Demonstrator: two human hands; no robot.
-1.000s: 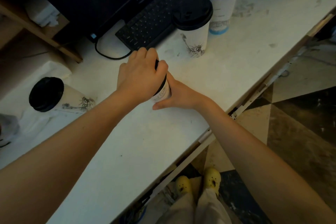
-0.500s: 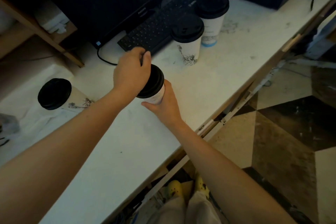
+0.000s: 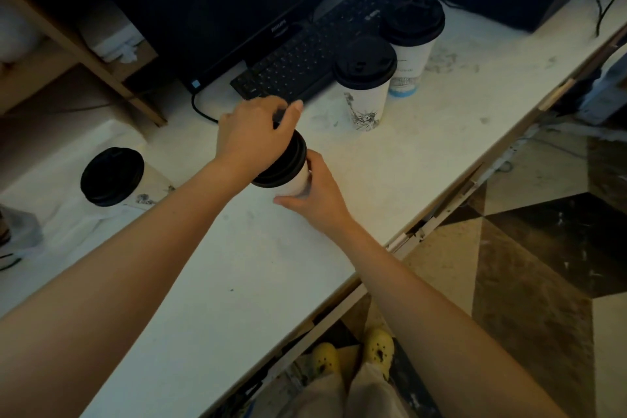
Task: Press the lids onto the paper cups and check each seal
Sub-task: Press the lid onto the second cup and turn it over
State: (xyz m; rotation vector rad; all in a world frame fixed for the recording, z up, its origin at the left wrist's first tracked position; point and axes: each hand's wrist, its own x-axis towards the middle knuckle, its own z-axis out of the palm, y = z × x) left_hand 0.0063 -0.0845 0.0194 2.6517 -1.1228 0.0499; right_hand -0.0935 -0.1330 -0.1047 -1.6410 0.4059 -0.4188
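Observation:
A white paper cup (image 3: 294,182) with a black lid (image 3: 284,163) stands in the middle of the white counter (image 3: 237,282). My right hand (image 3: 319,195) wraps the cup's side from the near right. My left hand (image 3: 254,137) lies over the lid from the left, fingertips curled on its far rim. Two more lidded cups stand upright at the back: one printed with a statue (image 3: 365,85), one with a blue band (image 3: 410,44). A fourth lidded cup (image 3: 117,178) sits at the left, seen leaning left.
A black keyboard (image 3: 305,64) and a monitor's foot (image 3: 278,27) lie behind the cups, with a cable looping in front. Wooden shelving (image 3: 84,54) stands at the far left. The counter's front edge (image 3: 390,248) runs diagonally; patterned floor lies to its right.
My left hand has shifted from covering the whole lid to its left and far rim, so more of the lid shows. The right hand keeps its hold on the cup.

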